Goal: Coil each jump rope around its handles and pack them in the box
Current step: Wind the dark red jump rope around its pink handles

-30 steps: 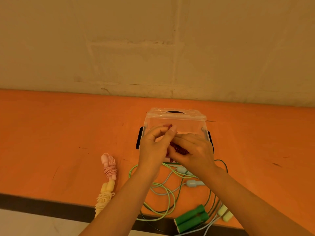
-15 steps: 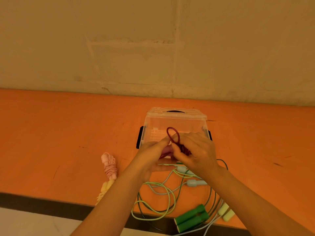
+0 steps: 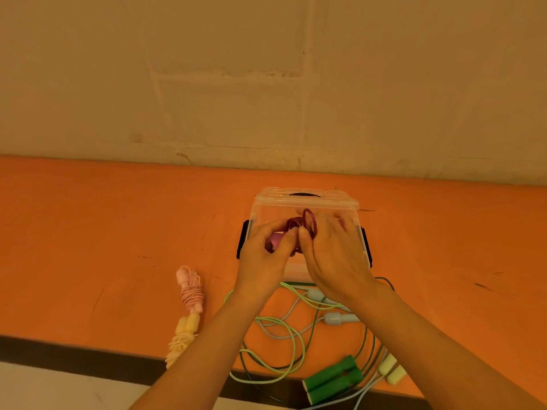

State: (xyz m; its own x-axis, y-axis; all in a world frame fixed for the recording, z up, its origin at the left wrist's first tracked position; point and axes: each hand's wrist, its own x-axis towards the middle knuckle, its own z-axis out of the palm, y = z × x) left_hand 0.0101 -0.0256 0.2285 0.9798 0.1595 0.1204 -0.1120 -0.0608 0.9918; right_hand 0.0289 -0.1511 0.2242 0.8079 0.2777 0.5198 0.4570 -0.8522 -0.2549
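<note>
- Dark red jump rope (image 3: 299, 229) held at frame centre, in front of the clear plastic box (image 3: 307, 202); pink handle (image 3: 275, 242) visible under the left thumb.
- Left hand (image 3: 263, 261) grip: curled round the handle end of the bundle. Right hand (image 3: 334, 255) grip: pinching a cord loop standing above the fingers.
- Handling judged: light; cord thin, springy, liable to uncoil if released; hold best kept on the stiff handles with the last turn pinned.
- Box: lid apparently on; contents not discernible behind the hands.
- Coiled pink rope (image 3: 189, 288) and coiled yellow rope (image 3: 182, 335) lying lower left on the orange tabletop (image 3: 88, 232), outside the box.
- Green-handled rope (image 3: 331, 380) and pale ropes lying loose, tangled, lower centre.
</note>
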